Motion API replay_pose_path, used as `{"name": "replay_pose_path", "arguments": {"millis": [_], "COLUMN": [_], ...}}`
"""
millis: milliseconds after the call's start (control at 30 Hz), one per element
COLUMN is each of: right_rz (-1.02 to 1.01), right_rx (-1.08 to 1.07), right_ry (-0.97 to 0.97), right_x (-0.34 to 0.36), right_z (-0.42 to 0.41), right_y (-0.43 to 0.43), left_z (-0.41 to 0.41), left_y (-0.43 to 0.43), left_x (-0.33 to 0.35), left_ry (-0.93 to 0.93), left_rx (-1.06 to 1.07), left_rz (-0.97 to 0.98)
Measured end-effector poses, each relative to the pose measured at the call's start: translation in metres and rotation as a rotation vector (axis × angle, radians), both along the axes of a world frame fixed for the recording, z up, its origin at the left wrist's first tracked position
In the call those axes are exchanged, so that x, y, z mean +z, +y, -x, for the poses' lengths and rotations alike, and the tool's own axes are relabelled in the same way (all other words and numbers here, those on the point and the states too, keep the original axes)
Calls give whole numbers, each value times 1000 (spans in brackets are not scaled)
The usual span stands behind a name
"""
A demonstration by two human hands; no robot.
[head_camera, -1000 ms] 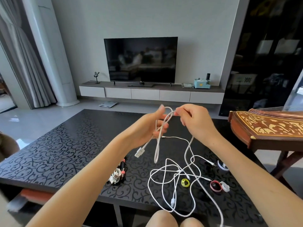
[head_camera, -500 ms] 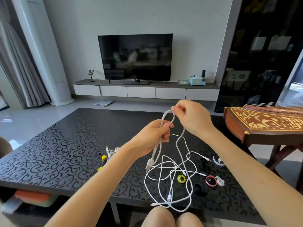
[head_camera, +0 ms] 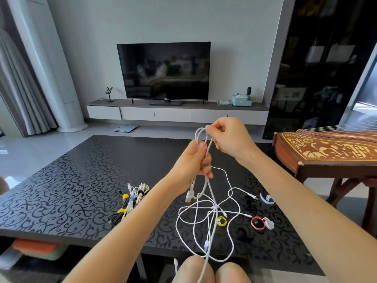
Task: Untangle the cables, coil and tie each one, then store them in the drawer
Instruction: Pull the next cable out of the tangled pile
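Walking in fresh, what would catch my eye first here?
At centre, the left hand and right hand both grip a looped white cable. Below them, a tangle of white cables sprawls on the black patterned table, with tied bundles lying to its left.

No text, number or brand can be read. The television [head_camera: 163,70] has a small mark at the middle of its lower bezel, too small to make out. The light inlay on the zither [head_camera: 326,149] may be ornament or characters; I cannot tell which. The pale blue box [head_camera: 241,100] on the TV console [head_camera: 177,115] shows a yellow spot, illegible.
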State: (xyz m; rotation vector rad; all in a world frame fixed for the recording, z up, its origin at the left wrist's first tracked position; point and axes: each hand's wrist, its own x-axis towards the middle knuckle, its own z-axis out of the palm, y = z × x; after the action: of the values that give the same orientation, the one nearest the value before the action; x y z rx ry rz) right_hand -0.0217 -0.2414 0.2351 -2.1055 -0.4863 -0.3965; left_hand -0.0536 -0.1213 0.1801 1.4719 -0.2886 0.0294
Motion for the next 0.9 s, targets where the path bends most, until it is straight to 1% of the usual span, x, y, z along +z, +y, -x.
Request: {"name": "replay_pose_path", "arguments": {"millis": [67, 133, 200, 267, 300, 367, 433, 467, 500, 567, 600, 633, 700, 733, 767, 800, 833, 867, 900], "right_rz": [-88, -239, -303, -360, -432, -624, -767, -763, -695, -453, -373, -334, -241, -131, 35, 246, 481, 692, 823], "right_rx": [21, 104, 237, 421, 507, 627, 655, 635, 605, 516, 469, 415, 287, 224, 164, 105, 43, 1, -22], "right_ry": [92, 297, 502, 682, 759, 860, 924, 959, 983, 928, 866, 804, 627, 513, 386, 235, 41, -125, -284], "right_x": [-5, -18, -39, -62, -71, -81, -88, -92, -96, -107, -111, -113, -114, -113, -112, -111, -109, -106, -103], "right_z": [-1, 5, 15, 26, 32, 38, 40, 41, 44, 47, 48, 49, 49, 49, 50, 52, 55, 57, 56], "right_y": [1, 4, 5, 5, 4, 5, 5, 3, 0, -13, -21, -29, -48, -56, -65, -70, -74, -74, -72], "left_z": [-2, -7, -14, -23, -26, -31, -33, -33, -33, -32, -32, -32, -34, -34, -36, -36, -36, -35, -34], "left_y": [-2, -1, 4, 9, 12, 14, 18, 21, 27, 41, 49, 57, 70, 76, 80, 83, 84, 81, 76], "left_x": [5, 15, 28, 40, 44, 50, 52, 52, 52, 52, 53, 52, 46, 40, 35, 30, 25, 20, 15], "left_ry": [-8, 13, -5, -63, -91, -138, -201, -259, -339, -498, -541, -560, -580, -582, -568, -535, -483, -422, -350], "left_rx": [63, 127, 234, 357, 412, 507, 599, 660, 727, 827, 853, 867, 887, 892, 895, 899, 891, 852, 771], "left_rz": [45, 168, 250, 269, 268, 243, 135, 48, -42, -171, -215, -266, -432, -537, -634, -729, -840, -953, -1035]}}
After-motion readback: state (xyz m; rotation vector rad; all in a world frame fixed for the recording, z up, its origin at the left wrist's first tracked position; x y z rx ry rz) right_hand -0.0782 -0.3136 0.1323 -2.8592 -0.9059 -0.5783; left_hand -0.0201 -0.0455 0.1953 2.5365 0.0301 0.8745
